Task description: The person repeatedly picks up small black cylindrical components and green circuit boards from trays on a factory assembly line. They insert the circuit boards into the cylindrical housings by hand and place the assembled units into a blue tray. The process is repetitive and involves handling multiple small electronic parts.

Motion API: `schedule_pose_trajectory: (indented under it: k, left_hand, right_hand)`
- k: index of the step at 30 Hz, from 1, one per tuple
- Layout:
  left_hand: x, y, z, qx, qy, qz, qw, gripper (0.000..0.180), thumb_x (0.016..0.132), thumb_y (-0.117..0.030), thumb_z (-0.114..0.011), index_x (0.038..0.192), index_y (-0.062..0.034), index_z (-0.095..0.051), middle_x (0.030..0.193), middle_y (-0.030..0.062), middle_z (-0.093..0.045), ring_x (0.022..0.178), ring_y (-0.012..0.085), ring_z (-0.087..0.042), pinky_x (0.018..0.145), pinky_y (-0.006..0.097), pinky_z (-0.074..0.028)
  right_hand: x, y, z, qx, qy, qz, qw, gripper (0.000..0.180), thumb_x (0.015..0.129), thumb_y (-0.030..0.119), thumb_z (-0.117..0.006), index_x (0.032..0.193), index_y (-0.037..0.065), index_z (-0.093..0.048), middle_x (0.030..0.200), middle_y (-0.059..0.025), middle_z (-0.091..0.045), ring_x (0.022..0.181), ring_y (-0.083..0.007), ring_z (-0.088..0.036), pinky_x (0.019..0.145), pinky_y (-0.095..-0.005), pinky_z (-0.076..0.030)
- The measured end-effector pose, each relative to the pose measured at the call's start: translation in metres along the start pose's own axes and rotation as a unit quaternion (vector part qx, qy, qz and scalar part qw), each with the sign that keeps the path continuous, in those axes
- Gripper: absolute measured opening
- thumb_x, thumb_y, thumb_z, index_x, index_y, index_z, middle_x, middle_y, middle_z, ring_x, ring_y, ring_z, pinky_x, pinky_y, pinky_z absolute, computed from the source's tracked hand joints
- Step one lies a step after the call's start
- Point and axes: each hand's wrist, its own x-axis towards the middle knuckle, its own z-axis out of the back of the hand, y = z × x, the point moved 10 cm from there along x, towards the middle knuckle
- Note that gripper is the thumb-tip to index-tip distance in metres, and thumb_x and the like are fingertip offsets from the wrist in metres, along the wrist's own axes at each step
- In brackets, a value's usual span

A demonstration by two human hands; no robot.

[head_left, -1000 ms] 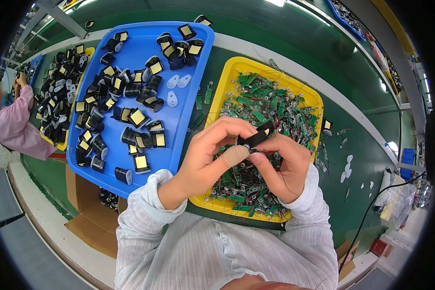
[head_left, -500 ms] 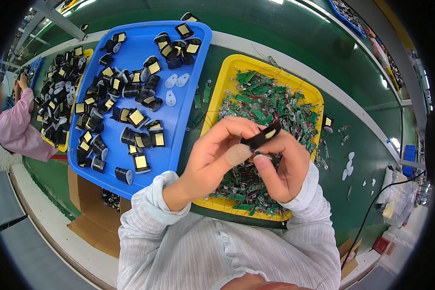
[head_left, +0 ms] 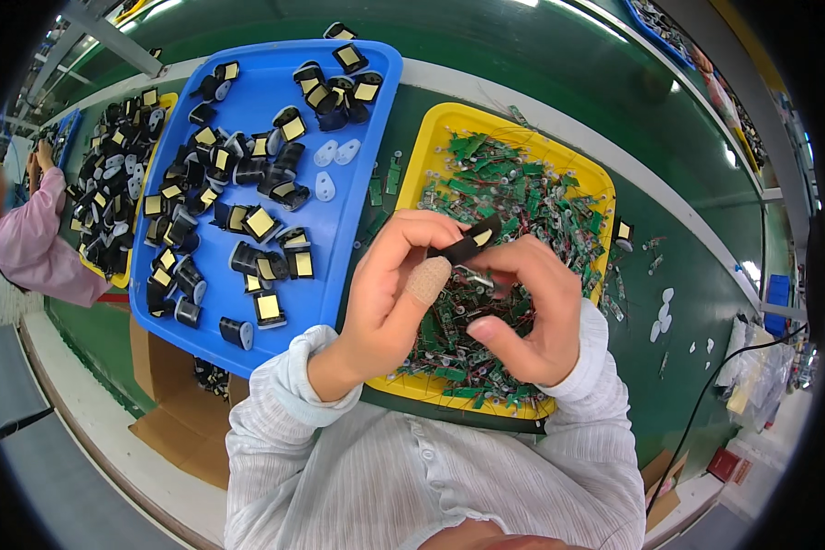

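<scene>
My left hand [head_left: 390,293] grips a small black plastic housing [head_left: 465,242] between thumb and fingers; a cream patch shows on the housing, and a tan bandage wraps the thumb. My right hand [head_left: 536,316] stands close on the right, thumb and index finger spread apart, the index fingertip near the housing's lower side. Something small and shiny below the housing is too blurred to name. Beneath both hands lies a yellow tray [head_left: 419,137] heaped with green circuit boards [head_left: 495,192] and thin wires.
At left is a blue tray [head_left: 339,247] of black housings with cream pads [head_left: 259,223] and some white teardrop-shaped pieces [head_left: 324,187]. Another yellow tray [head_left: 117,278] stands beyond it, near a person in pink [head_left: 41,234]. White pieces [head_left: 662,316] and loose boards lie at right. A black cable [head_left: 706,385] curves there.
My left hand has moved slightly left and up with the black housing. The right thumb has drawn away from the housing, widening the gap to the index finger.
</scene>
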Motion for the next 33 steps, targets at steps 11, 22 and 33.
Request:
schedule_pose_trajectory:
  k: [11,22,33]
  left_hand:
    - [0.006,-0.010,0.000,0.125,0.017,-0.025,0.992,0.040,0.070,-0.015,-0.072,0.102,-0.0018,-0.051,0.094,0.0089,-0.055,0.080,0.0183,-0.054,0.071,0.029,-0.044]
    - [0.005,0.005,0.003,0.075,0.057,0.079,0.992,0.033,0.084,-0.021,-0.057,0.109,0.0004,-0.053,0.101,0.0102,-0.059,0.088,0.0187,-0.057,0.079,0.029,-0.043]
    - [0.005,0.004,-0.001,0.101,0.059,0.076,0.990,0.033,0.083,-0.022,-0.057,0.106,0.0007,-0.055,0.097,0.0101,-0.059,0.084,0.0181,-0.056,0.076,0.028,-0.043]
  right_hand:
    - [-0.007,-0.027,0.005,0.104,-0.003,-0.115,0.988,0.012,0.075,0.002,-0.063,0.087,-0.002,-0.060,0.075,-0.0089,-0.061,0.067,-0.0147,-0.062,0.060,-0.0229,-0.048]
    - [-0.018,-0.023,0.009,0.210,0.008,-0.193,0.958,0.016,0.077,0.000,-0.062,0.091,-0.003,-0.055,0.078,-0.0082,-0.060,0.068,-0.0107,-0.062,0.062,-0.0223,-0.049]
    - [-0.022,-0.035,-0.008,0.391,-0.005,-0.247,0.887,0.013,0.081,-0.002,-0.058,0.091,0.000,-0.049,0.074,-0.0036,-0.058,0.068,-0.0090,-0.059,0.063,-0.0205,-0.047]
